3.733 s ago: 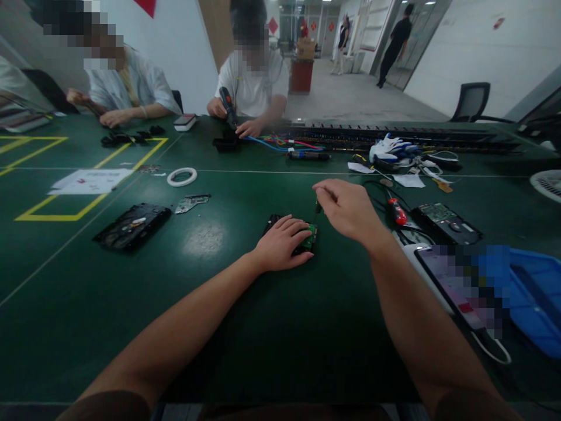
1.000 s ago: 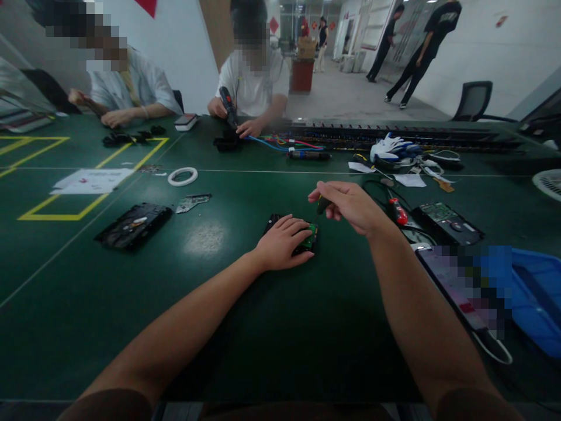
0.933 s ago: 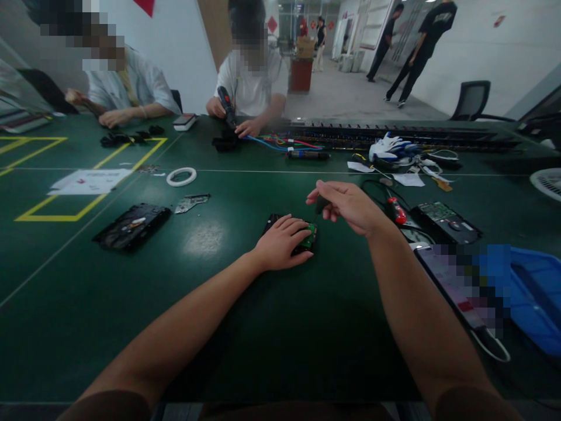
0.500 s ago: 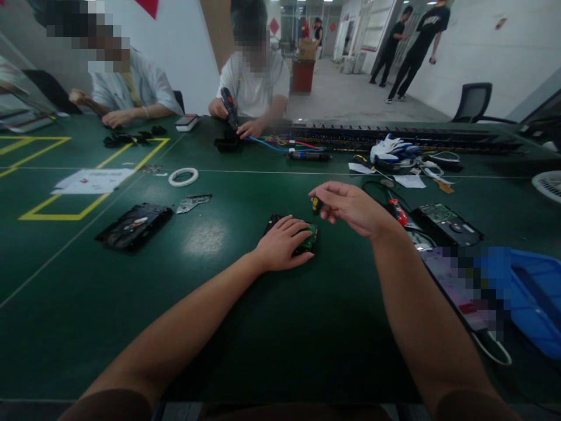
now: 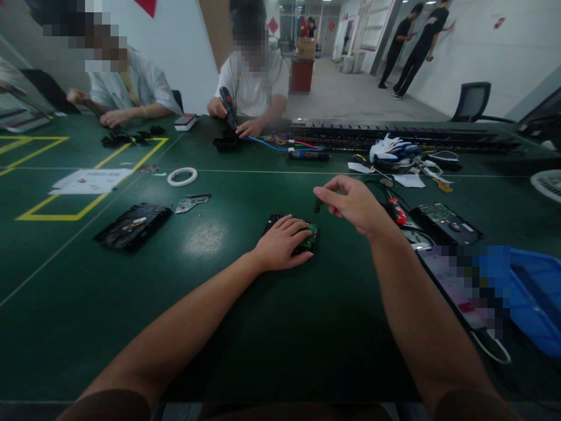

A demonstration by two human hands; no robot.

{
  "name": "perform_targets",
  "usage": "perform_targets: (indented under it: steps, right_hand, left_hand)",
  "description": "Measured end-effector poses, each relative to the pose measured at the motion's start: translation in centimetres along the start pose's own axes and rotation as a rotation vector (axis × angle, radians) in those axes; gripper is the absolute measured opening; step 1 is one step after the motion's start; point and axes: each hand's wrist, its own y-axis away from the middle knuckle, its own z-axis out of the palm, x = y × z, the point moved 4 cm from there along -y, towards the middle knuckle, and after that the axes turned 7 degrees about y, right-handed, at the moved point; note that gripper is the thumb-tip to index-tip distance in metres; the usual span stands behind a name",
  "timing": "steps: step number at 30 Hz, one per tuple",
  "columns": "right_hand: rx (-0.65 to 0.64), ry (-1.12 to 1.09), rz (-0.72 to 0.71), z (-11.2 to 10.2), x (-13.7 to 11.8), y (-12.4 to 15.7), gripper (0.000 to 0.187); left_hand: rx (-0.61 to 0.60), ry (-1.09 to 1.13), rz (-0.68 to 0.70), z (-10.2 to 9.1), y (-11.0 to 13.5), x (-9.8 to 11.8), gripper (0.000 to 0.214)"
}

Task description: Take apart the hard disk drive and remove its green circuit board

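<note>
My left hand [image 5: 284, 244] lies with fingers spread over a hard drive [image 5: 312, 231], its palm covering much of the top. Part of a green circuit board shows beyond those fingertips. Above the drive's right end, my right hand [image 5: 346, 203] pinches a small screwdriver [image 5: 318, 204] by its dark handle. The thin shaft points down toward the board; whether its tip touches a screw is too small to tell.
Another hard drive [image 5: 447, 222] and a red-handled tool [image 5: 397, 211] lie right, near a phone [image 5: 456, 286] and blue tray [image 5: 537, 292]. A black drive casing [image 5: 134, 227], metal plate [image 5: 193, 202] and white ring [image 5: 182, 176] lie left. Two people sit opposite, one holding a power screwdriver [image 5: 228, 106].
My right hand has turned slightly and its fingers have shifted on the screwdriver handle. My left hand stays on the hard drive. In the background, the standing people have moved.
</note>
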Motion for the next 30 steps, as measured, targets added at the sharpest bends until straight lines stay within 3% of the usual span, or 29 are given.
perform_targets:
  steps: [7, 12, 30]
  right_hand:
    - [-0.123, -0.144, -0.012, 0.26, -0.10, 0.01, 0.022]
    - [-0.121, -0.244, 0.019, 0.42, -0.30, 0.13, 0.019]
    - [-0.155, -0.226, 0.005, 0.20, -0.30, -0.22, 0.018]
  left_hand:
    - [0.001, 0.000, 0.002, 0.00, 0.08, -0.08, 0.058]
    - [0.006, 0.005, 0.003, -0.02, 0.10, -0.13, 0.057]
    - [0.005, 0.009, 0.003, 0.01, 0.09, -0.16, 0.057]
